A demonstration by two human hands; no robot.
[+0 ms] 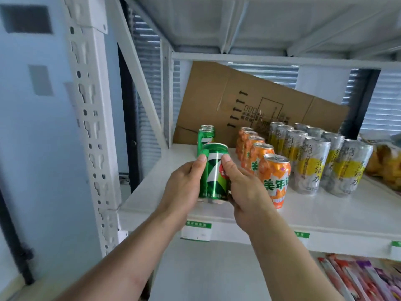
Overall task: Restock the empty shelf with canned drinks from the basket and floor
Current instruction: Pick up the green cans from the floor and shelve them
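While both hands clasp it, the green can stands upright near the shelf's front left edge. The left hand and right hand wrap its sides, thumbs up front. More green cans line up behind; orange cans stand just right.

A green can stands upright at the front of the white shelf, in line with two more green cans behind it. Orange cans and silver-yellow cans stand in rows to the right.
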